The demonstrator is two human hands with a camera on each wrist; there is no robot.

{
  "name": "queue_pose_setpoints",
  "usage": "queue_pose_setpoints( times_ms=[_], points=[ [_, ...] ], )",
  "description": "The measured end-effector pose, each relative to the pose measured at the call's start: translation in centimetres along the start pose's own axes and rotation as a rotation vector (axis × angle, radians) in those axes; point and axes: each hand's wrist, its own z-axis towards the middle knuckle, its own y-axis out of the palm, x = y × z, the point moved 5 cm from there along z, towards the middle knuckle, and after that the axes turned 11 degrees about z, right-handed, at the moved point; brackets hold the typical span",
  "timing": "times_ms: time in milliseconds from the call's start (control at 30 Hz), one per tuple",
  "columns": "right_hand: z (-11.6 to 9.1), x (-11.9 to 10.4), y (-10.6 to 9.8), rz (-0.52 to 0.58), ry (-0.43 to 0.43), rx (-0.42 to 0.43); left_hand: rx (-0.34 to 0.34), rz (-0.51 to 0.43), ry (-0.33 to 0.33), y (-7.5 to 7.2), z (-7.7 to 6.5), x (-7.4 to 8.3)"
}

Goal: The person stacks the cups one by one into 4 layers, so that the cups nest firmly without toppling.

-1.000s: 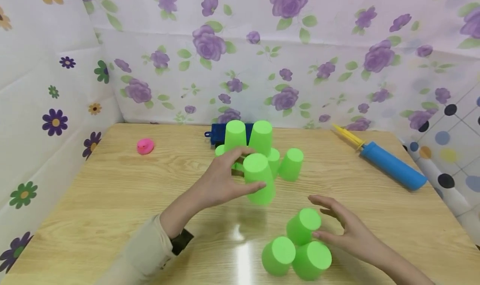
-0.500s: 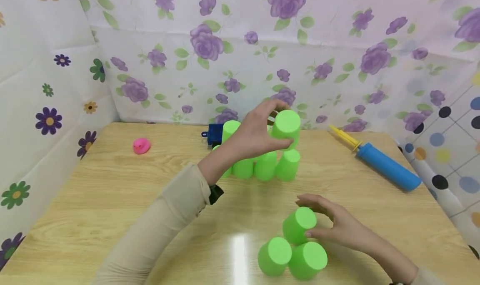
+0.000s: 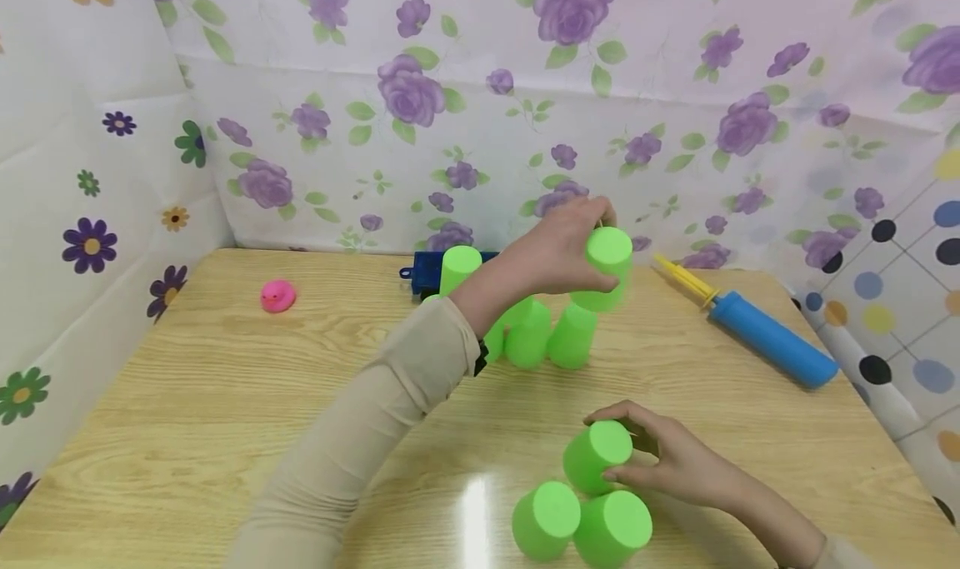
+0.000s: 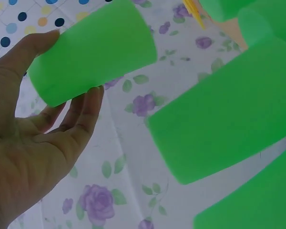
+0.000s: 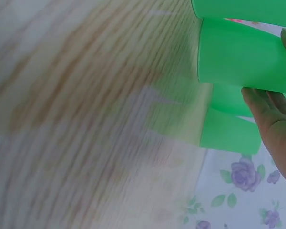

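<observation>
My left hand (image 3: 566,248) grips an upside-down green cup (image 3: 609,257) between thumb and fingers, up over the right end of a row of green cups. In the left wrist view, that held cup (image 4: 93,52) is beside an upper-tier cup (image 4: 224,114). The row's right-end cup (image 3: 572,337) and its neighbour (image 3: 528,336) stand mouth down. An upper-tier cup (image 3: 460,269) shows at left; my left forearm hides others. My right hand (image 3: 675,465) holds the rear cup (image 3: 596,456) of three near the front, thumb and fingers around its sides.
Two more green cups, one at left (image 3: 546,519) and one at right (image 3: 613,527), stand at the front. Behind the row sits a dark blue object (image 3: 426,271). A pink rubber duck (image 3: 278,296) is at far left, a blue hand pump (image 3: 772,336) at right.
My left hand has carried its cup up, away and to the right, from in front of the row to over its right end. My right hand has stayed at the rear front cup.
</observation>
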Motion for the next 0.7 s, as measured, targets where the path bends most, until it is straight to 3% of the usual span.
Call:
queue_pose_setpoints(
  times_ms=[233, 467, 700],
  points=[
    [-0.2, 0.6, 0.0, 0.037, 0.016, -0.021, -0.117, 0.134, -0.079, 1.1, 1.0, -1.2],
    [-0.5, 0.7, -0.2, 0.037, 0.071, -0.017, -0.196, 0.139, -0.128, 2.1, 1.3, -1.7],
    [-0.8, 0.7, -0.4, 0.041, 0.045, -0.022, -0.227, 0.175, -0.164, 2.7, 1.7, -2.1]
  ],
)
